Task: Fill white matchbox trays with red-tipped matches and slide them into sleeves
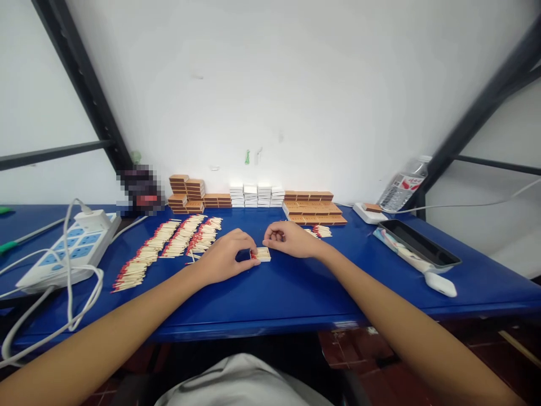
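Observation:
A small white matchbox tray (pixel 265 255) with matches in it lies on the blue table in front of me. My left hand (pixel 226 254) grips its left end between thumb and fingers. Just above and to the right is my right hand (pixel 289 239), with fingers curled and pinched close together near the tray's right end. What it holds, if anything, is too small to make out. Left of my left hand, red-tipped matches lie in long rows, the nearest being one row (pixel 205 235). A smaller pile of matches (pixel 322 231) lies behind my right wrist.
Along the wall stand stacked brown matchboxes (pixel 315 208) and white trays (pixel 257 196). A power strip (pixel 67 248) with white cables sits at left. At right are a water bottle (pixel 403 186), a phone (pixel 416 242) and a white earphone case (pixel 440 284).

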`<action>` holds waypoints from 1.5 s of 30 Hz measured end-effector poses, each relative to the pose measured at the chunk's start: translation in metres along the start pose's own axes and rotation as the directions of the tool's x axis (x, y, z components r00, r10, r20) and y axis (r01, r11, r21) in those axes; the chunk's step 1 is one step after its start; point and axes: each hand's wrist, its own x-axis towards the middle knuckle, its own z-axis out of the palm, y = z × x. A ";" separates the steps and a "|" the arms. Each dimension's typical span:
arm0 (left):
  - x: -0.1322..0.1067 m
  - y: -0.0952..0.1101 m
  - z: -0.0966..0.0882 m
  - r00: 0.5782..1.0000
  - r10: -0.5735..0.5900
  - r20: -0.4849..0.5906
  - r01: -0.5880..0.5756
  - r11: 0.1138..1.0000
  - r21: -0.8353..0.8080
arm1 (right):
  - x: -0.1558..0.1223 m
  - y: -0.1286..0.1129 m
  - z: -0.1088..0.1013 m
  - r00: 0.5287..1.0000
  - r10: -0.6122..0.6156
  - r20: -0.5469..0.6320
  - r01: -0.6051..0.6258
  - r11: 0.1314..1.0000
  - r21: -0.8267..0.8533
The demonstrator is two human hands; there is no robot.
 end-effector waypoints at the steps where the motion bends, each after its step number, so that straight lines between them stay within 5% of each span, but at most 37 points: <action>1: 0.000 0.000 0.000 1.000 0.001 0.000 -0.001 1.000 -0.004 | 0.000 0.001 -0.002 1.000 0.008 -0.024 -0.008 1.000 -0.014; 9: -0.001 0.002 0.003 1.000 0.018 -0.017 -0.019 1.000 -0.020 | 0.013 0.001 -0.013 0.975 -0.125 -0.184 0.051 0.932 -0.359; 14: -0.001 0.005 0.006 0.999 0.018 -0.044 -0.019 1.000 -0.024 | 0.094 -0.021 -0.008 0.969 -0.238 -0.067 0.163 0.820 -0.548; 19: -0.001 0.007 0.005 0.999 -0.040 -0.018 0.040 0.999 -0.004 | 0.183 -0.061 0.020 0.961 -0.276 0.005 0.222 0.763 -0.608; 27: -0.003 0.003 0.008 0.998 -0.064 0.022 0.063 0.996 0.058 | 0.258 -0.083 0.048 0.947 -0.297 -0.123 0.110 0.660 -0.743; 33: -0.004 0.000 0.006 1.000 -0.028 0.014 0.027 0.999 0.039 | 0.277 -0.079 0.052 0.968 -0.247 -0.035 0.128 0.611 -0.781; 45: -0.005 -0.003 0.007 1.000 0.013 -0.025 -0.012 1.000 0.021 | 0.275 -0.080 0.057 0.983 -0.178 -0.034 0.090 0.647 -0.757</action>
